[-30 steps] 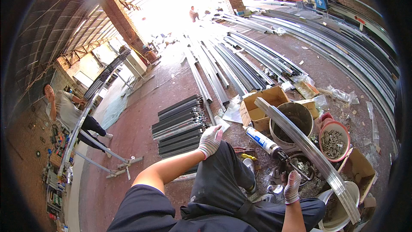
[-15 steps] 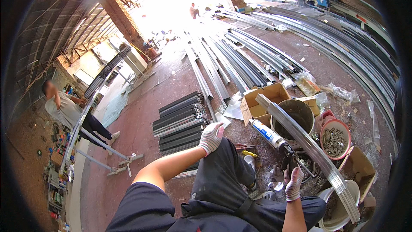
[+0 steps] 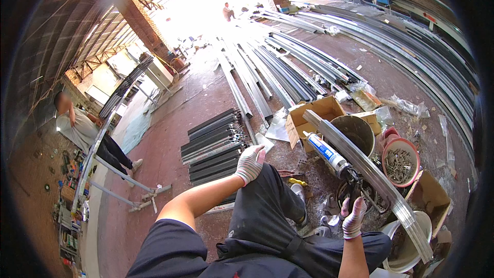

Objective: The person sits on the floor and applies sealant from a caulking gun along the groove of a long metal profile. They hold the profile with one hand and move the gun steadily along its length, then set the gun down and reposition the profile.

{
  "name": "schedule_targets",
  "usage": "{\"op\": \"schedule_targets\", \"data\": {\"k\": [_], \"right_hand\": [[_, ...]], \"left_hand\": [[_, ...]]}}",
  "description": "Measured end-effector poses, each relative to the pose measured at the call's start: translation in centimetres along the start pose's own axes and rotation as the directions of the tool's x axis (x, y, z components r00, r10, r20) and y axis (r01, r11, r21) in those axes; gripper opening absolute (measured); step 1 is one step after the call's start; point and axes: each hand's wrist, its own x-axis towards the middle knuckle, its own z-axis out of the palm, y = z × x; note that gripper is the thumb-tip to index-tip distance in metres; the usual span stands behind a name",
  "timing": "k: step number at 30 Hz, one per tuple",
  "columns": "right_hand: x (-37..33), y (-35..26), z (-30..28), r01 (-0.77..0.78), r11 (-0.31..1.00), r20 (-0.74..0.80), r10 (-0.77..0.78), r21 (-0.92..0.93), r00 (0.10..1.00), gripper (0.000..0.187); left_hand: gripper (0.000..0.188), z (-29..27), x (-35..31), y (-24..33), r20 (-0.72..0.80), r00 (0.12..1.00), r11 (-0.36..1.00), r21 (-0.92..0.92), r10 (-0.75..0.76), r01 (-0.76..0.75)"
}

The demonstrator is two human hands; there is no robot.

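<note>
Head view: our right hand [image 3: 354,220], in a striped glove, has its fingers closed round the black grip of a sealant gun [image 3: 339,166], thumb raised beside it. From that hand the gun's blue-and-white cartridge points toward 11 o'clock. Our left hand [image 3: 250,166], gloved too, rests on our dark-trousered knee [image 3: 270,181], loosely open, and we see nothing held in it.

Measured from the right hand, a bundle of silver strips [image 3: 380,186] slants past at 1 o'clock, just beyond the gun; a grey bucket [image 3: 373,141] stands at 12, a red-rimmed bucket [image 3: 418,172] of small metal parts past the strips at 1, and a cardboard box [image 3: 296,126] at 11.

From the left hand, we find short black profiles [image 3: 208,146] at 10 o'clock and red-handled pliers [image 3: 285,173] near 3. A person [image 3: 82,128] in a pale top stands well apart, toward 9.
</note>
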Motion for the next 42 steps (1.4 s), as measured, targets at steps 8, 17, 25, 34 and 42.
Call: {"op": "schedule_targets", "data": {"k": [8,17,25,34,42], "right_hand": [[0.0,0.7,0.9,-0.051,0.998,-0.086,0.048,-0.039,0.995,0.040],[-0.8,-0.3,0.7,0.021,0.997,0.039,-0.018,-0.079,0.999,0.065],[-0.5,0.9,1.1,0.133,0.970,0.001,-0.135,-0.205,0.991,0.094],[-1.3,-0.5,1.2,0.044,0.994,0.037,-0.047,0.097,0.998,0.057],[-0.8,0.8,0.1,0.051,0.990,0.046,-0.045,-0.133,0.998,0.085]], "left_hand": [[0.024,0.0,0.1,0.2,-0.013,1.000,1.000,0.016,0.027,-0.027],[0.025,-0.1,0.0,0.3,-0.005,1.000,1.000,0.013,0.017,-0.017],[0.025,-0.4,0.0,0.3,0.006,1.000,1.000,0.031,-0.001,0.000],[0.024,-0.2,0.0,0.0,-0.021,1.000,1.000,0.003,-0.010,0.010],[0.027,0.0,0.0,-0.4,-0.016,1.000,1.000,-0.003,0.003,-0.003]]}}
